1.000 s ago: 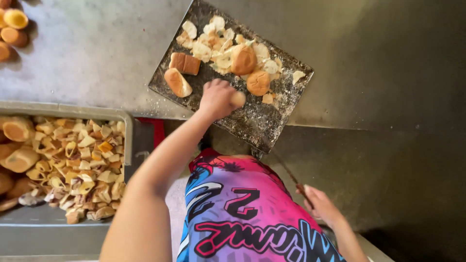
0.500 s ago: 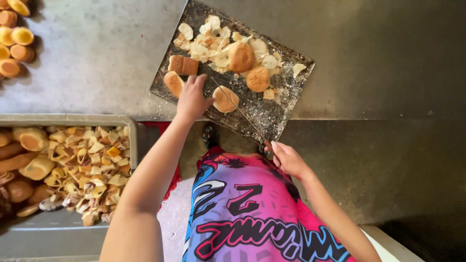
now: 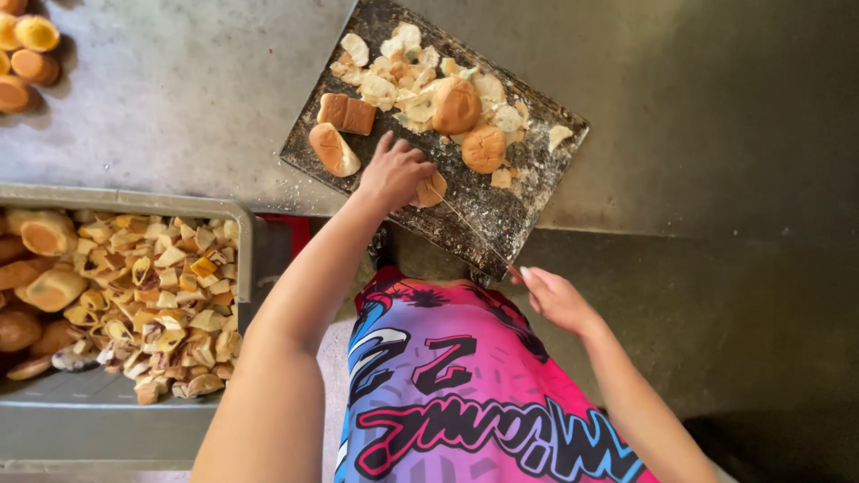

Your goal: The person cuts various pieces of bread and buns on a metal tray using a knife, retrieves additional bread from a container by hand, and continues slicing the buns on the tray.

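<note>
Left hand (image 3: 394, 170) clamps a bread roll (image 3: 431, 190) on the dark cutting board (image 3: 501, 215), near edge; right hand (image 3: 557, 300) closed on a thin knife (image 3: 470, 228) w/ the blade angled up to the roll. To cut well: fingertips curled back from the blade, roll pinned flat, slice clear of the board's overhang. Metal tray (image 3: 243, 241) at left on the counter (image 3: 179, 107) holds diced bread pieces (image 3: 152, 295) plus whole rolls along its left side.

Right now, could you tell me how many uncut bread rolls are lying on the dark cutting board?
5: a rectangular roll, an oval roll, two round rolls, and one under the left hand. The cut pieces may hide others.
</note>
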